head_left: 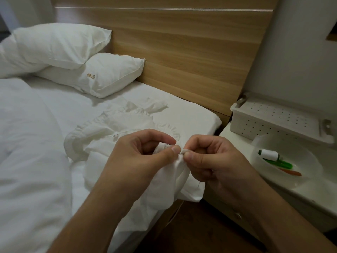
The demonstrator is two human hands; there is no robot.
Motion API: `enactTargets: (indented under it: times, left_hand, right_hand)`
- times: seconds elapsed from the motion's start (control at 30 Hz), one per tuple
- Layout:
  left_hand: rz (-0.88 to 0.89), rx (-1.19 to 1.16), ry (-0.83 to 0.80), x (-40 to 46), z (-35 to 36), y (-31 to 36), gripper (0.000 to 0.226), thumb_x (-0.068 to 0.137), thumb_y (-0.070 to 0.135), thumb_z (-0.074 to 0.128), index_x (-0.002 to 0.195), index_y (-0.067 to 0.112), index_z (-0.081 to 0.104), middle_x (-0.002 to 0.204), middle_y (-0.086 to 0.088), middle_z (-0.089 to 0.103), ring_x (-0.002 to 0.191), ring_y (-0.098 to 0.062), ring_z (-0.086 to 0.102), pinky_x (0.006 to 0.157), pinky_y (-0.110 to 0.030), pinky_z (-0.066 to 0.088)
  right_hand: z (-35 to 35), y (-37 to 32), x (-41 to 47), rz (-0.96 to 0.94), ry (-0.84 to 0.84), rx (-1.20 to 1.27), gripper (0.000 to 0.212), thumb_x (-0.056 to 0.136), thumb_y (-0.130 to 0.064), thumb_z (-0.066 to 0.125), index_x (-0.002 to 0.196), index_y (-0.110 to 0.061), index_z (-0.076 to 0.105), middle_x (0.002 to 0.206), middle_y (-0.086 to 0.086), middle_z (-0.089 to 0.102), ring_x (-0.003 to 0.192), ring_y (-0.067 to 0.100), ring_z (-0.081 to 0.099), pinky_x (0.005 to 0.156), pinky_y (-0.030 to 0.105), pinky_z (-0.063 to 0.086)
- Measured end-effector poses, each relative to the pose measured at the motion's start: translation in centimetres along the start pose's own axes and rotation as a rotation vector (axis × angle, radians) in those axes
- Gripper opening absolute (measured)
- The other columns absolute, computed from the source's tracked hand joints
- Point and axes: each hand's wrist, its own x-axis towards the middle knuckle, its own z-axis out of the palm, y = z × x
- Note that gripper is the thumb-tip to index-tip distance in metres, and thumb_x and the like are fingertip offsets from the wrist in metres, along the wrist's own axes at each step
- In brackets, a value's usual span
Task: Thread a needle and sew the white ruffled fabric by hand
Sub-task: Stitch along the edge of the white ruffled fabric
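White, soft fabric [127,128] lies crumpled at the bed [191,115] edge; left hand [138,157] and right hand [209,157] each pinch its bunched fold between curled fingers. Beyond, frilled edges spread toward plump pillows [102,73].

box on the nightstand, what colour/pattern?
The box is white or off-white, dotted with rows of small dark holes; the head view, the only one, shows it.

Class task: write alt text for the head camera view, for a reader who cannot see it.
Left hand and right hand pinch a fold of white ruffled fabric over a bed's edge. A white bowl beside it holds a thread spool.
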Motion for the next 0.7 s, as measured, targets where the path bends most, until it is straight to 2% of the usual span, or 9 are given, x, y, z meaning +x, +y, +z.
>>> enactTargets:
  times: [0.17, 0.3, 0.47, 0.6, 0.7]
  left_hand:
    - [0.014, -0.025, 0.002, -0.11, -0.02, -0.3, 0.016, 0.078, 0.028, 0.086, 0.093, 0.023, 0.083, 0.088, -0.009, 0.081, 0.088, -0.029, 0.078, 0.083, -0.044, 0.062]
    - [0.034, -0.02, 0.025, -0.09, -0.07, -0.32, 0.026, 0.074, 0.035, 0.085, 0.096, 0.022, 0.082, 0.092, -0.006, 0.082, 0.091, -0.026, 0.079, 0.085, -0.043, 0.064]
    - [0.039, 0.052, -0.026, -0.19, 0.42, -0.33, 0.017, 0.084, 0.025, 0.084, 0.101, 0.024, 0.08, 0.091, -0.003, 0.082, 0.09, -0.023, 0.079, 0.083, -0.041, 0.066]
    - [0.05, 0.036, 0.032, -0.22, 0.29, -0.21, 0.019, 0.083, 0.029, 0.083, 0.101, 0.026, 0.08, 0.091, -0.002, 0.081, 0.09, -0.021, 0.078, 0.084, -0.042, 0.066]
    - [0.058, 0.052, 0.075, -0.09, 0.17, -0.26, 0.015, 0.085, 0.026, 0.083, 0.1, 0.027, 0.08, 0.091, 0.002, 0.081, 0.09, -0.018, 0.078, 0.081, -0.037, 0.064]
  right_hand:
    - [0.43, 0.21, 0.01, -0.015, 0.026, -0.031, 0.02, 0.092, -0.019, 0.073, 0.087, 0.0, 0.068, 0.055, 0.005, 0.044, 0.047, 0.011, 0.036, 0.047, 0.024, 0.03]
    - [0.79, -0.12, -0.14, -0.007, 0.032, -0.08, 0.029, 0.087, -0.026, 0.069, 0.107, -0.007, 0.061, 0.056, 0.009, 0.047, 0.05, 0.018, 0.041, 0.047, 0.026, 0.036]
    - [1.03, -0.08, -0.12, -0.031, 0.025, -0.094, 0.032, 0.089, -0.027, 0.07, 0.113, -0.014, 0.055, 0.059, 0.01, 0.055, 0.05, 0.018, 0.046, 0.046, 0.027, 0.039]
    - [0.97, -0.61, -0.31, -0.018, 0.055, -0.106, 0.028, 0.099, -0.029, 0.064, 0.118, -0.012, 0.055, 0.075, 0.017, 0.07, 0.05, 0.021, 0.052, 0.047, 0.026, 0.04]
    - [0.82, -0.7, -0.32, -0.001, 0.114, -0.09, 0.017, 0.099, -0.015, 0.059, 0.116, -0.008, 0.059, 0.085, 0.02, 0.072, 0.054, 0.026, 0.055, 0.045, 0.028, 0.04]
